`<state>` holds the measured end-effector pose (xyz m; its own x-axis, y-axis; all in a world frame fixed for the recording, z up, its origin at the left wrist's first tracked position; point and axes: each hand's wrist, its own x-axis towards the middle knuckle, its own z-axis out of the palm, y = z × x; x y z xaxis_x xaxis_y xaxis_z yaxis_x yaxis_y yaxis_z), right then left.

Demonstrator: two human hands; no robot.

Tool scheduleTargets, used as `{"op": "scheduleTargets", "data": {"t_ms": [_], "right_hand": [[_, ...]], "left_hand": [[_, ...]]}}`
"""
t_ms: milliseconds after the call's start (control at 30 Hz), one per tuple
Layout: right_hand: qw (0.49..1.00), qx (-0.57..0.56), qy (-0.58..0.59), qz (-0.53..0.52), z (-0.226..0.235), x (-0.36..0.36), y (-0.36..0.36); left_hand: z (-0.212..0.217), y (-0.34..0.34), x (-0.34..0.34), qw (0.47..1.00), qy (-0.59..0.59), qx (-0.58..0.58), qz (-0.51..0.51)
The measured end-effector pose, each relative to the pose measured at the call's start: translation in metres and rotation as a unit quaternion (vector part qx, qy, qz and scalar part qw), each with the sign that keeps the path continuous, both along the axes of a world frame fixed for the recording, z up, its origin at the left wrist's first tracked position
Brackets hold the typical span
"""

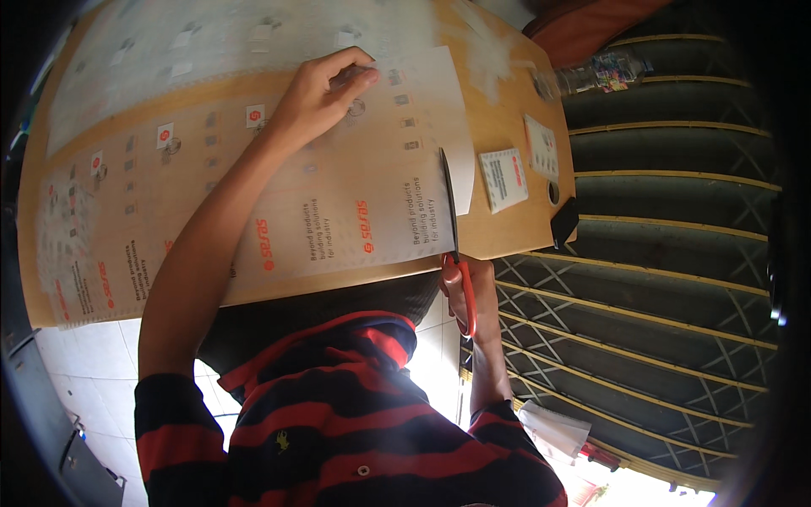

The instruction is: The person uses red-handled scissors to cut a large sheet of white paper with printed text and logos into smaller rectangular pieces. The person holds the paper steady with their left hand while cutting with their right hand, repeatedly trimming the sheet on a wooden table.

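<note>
A large translucent printed plastic sheet (321, 182) with red and black print covers much of the wooden table. My right hand (475, 291), at the table's near edge, is closed round the red handles of a pair of scissors (450, 198). The dark blades point away from me along the sheet's right edge; whether they are parted is hard to see. Reaching across the sheet, my left hand (331, 91) rests on its far part with the fingers curled and the thumb near them. What lies between those fingers, if anything, I cannot make out.
A white strip (456, 118) lies beside the sheet's right edge. Farther right are a stack of printed cards (503, 179), another small stack (541, 145), a dark flat object (565, 222) and a clear plastic bottle (598, 74). A folding metal gate (667, 198) stands right of the table (486, 241).
</note>
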<state>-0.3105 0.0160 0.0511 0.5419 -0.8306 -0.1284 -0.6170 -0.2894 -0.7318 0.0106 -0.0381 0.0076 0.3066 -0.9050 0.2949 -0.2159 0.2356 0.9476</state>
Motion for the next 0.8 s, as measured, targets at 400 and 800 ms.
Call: {"op": "scheduleTargets", "data": {"t_ms": [400,800], "right_hand": [[0.999,0.024,0.032,0.023,0.014,0.011,-0.012],[0.998,0.013,0.057,-0.014,0.012,0.009,-0.018]], "left_hand": [[0.001,0.001,0.001,1.0,0.023,0.012,-0.013],[-0.002,-0.001,0.001,0.999,0.033,-0.017,0.004]]}}
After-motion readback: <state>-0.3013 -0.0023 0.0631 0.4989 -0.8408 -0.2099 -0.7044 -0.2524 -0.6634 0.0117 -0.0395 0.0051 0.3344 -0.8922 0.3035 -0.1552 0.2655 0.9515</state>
